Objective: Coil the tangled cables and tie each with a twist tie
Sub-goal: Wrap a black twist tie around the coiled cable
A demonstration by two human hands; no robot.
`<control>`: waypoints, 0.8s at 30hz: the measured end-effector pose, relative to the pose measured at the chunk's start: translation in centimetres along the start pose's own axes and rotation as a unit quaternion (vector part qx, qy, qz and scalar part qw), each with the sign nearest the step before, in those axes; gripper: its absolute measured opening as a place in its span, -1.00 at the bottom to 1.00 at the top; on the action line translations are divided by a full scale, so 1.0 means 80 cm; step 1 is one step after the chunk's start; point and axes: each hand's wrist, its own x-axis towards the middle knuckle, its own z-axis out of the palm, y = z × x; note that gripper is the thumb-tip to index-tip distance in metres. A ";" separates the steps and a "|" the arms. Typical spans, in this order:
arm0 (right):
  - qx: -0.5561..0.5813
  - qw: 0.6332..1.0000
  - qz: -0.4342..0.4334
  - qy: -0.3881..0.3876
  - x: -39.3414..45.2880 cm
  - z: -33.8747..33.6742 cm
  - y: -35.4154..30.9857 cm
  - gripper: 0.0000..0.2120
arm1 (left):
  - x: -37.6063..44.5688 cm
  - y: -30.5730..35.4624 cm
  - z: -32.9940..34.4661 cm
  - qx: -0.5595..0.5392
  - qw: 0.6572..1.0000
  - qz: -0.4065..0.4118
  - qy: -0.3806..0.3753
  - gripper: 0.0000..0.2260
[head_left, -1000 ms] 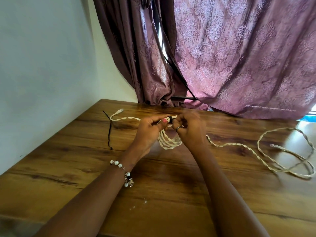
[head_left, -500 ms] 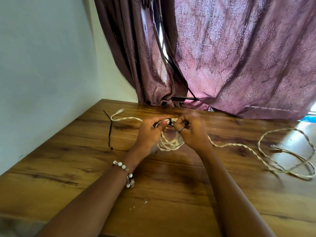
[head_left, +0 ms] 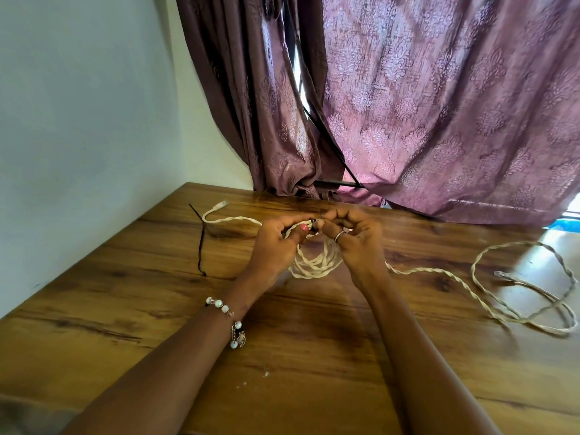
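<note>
A cream twisted cable is partly wound into a small coil [head_left: 315, 262] that hangs between my hands above the wooden table [head_left: 157, 277]. My left hand [head_left: 276, 243] grips the top of the coil with thumb and fingers. My right hand [head_left: 354, 240] pinches a small dark twist tie [head_left: 315, 223] at the coil's top, right beside my left thumb. The cable's loose tail [head_left: 518, 296] runs right across the table in big loops. Its other end, with a white plug [head_left: 219, 205], lies at the far left.
A thin black tie or cord [head_left: 201, 243] lies on the table left of my hands. A grey wall stands at the left, and purple curtains [head_left: 423, 105] hang behind the table's far edge. Small white crumbs [head_left: 266, 373] lie near the front.
Both hands stayed at the coil's top. My right fingers have shifted closer to my left thumb while working the dark tie, and the coil has swung slightly.
</note>
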 end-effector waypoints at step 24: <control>-0.262 0.965 0.005 0.006 0.005 -0.011 -0.011 -0.86 | 0.005 -0.010 -0.004 0.089 0.995 0.038 0.008 -0.78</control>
